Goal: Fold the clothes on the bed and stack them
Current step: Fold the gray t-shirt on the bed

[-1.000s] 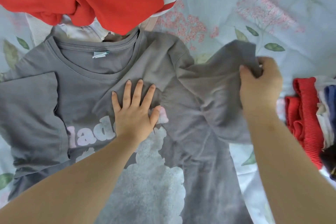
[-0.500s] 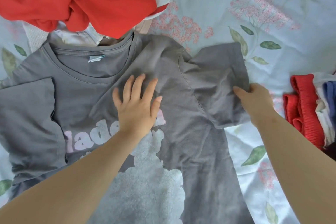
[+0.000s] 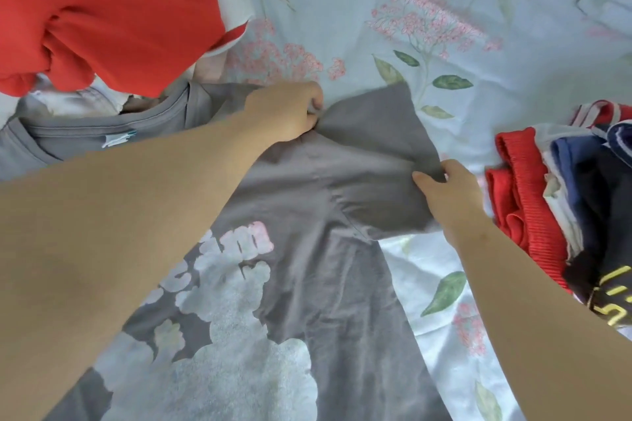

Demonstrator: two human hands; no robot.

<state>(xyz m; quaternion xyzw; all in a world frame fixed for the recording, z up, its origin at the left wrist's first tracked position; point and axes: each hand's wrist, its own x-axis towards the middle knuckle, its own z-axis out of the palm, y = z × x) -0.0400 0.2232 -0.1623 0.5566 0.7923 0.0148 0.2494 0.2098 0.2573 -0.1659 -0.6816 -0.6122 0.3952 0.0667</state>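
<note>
A grey T-shirt (image 3: 318, 284) with a pale cloud print and pink letters lies face up on the bed. My left hand (image 3: 287, 111) pinches the cloth at the top of its right shoulder, near the collar. My right hand (image 3: 444, 191) pinches the outer edge of the right sleeve (image 3: 379, 133), which spreads flat over the sheet. My left forearm covers much of the shirt's chest. The shirt's left side is out of view.
A crumpled red garment (image 3: 113, 10) lies in a heap above the collar, with pale clothes under it. A stack of folded clothes (image 3: 561, 202), red, white and dark blue, sits at the right edge. The floral bedsheet (image 3: 427, 10) stretches beyond.
My left hand has left the chest of the shirt and moved up to pinch the shoulder. My right hand has lowered the sleeve and now holds its edge flat.
</note>
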